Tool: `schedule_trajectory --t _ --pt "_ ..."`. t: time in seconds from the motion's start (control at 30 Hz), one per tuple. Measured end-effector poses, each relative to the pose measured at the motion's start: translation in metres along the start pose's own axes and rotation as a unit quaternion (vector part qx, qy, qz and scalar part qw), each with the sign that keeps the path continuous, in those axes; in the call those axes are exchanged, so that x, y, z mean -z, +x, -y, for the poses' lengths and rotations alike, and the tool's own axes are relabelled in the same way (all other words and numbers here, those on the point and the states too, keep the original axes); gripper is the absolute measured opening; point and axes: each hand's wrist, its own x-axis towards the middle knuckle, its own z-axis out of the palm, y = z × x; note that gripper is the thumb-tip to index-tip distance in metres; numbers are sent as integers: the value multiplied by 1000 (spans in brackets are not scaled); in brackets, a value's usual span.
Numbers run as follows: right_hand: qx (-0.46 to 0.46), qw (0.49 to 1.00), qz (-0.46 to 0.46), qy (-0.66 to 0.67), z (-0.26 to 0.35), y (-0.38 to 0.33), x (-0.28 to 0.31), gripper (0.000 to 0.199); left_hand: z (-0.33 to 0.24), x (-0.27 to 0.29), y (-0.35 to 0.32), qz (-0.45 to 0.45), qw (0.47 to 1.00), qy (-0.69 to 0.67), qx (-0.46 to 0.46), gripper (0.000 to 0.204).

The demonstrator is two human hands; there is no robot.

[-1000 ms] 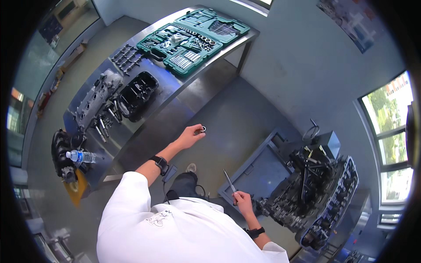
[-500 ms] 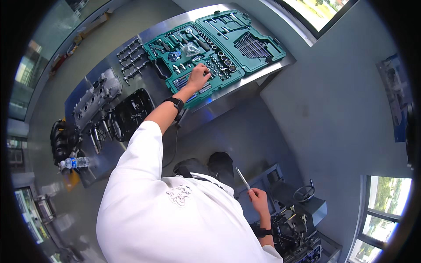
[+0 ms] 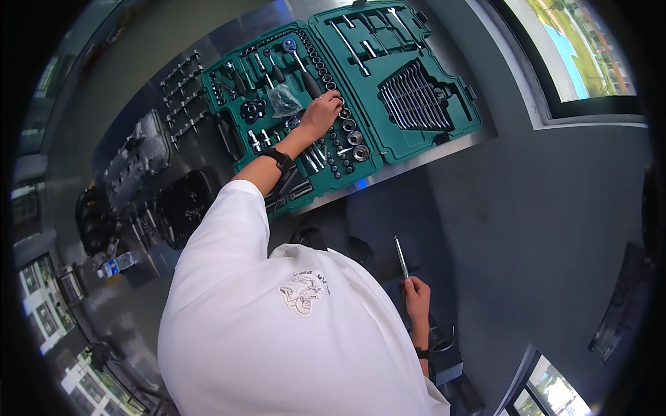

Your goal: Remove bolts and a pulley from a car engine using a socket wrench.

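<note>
My left hand (image 3: 320,116) reaches into the green tool case (image 3: 380,154), its bent fingers over the row of chrome sockets (image 3: 353,137). The fingertips are pinched at that row; whatever sits between them is too hidden to make out. Close by lie a ratchet (image 3: 302,67) with a dark handle and a clear plastic bag (image 3: 284,101). Down to the right, my right hand (image 3: 417,298) is closed around the lower end of a slim silver bar-shaped tool (image 3: 400,254), which points up and away from me.
The case's lid half holds a set of combination wrenches (image 3: 415,97). Left of the case on the metal table are rocker shafts (image 3: 182,97), a grey engine cover (image 3: 142,152) and a black pan-shaped part (image 3: 187,204). A water bottle (image 3: 116,264) lies near the table's left end.
My left hand has shifted from the near part of the case up to the socket row. My view has come closer to the case. The silver tool stays in my right hand.
</note>
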Motion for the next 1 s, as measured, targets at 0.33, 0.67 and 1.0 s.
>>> schedule_trajectory --t 0.33,0.67,1.0 --pt "0 992 93 -80 83 53 -10 24 18 1 2 48 994 95 -35 20" --pt "-47 998 15 36 61 55 -17 23 64 16 42 69 978 145 133 19" --pt "-64 966 -207 142 1 -52 -92 24 -39 40 44 129 983 -123 47 12"
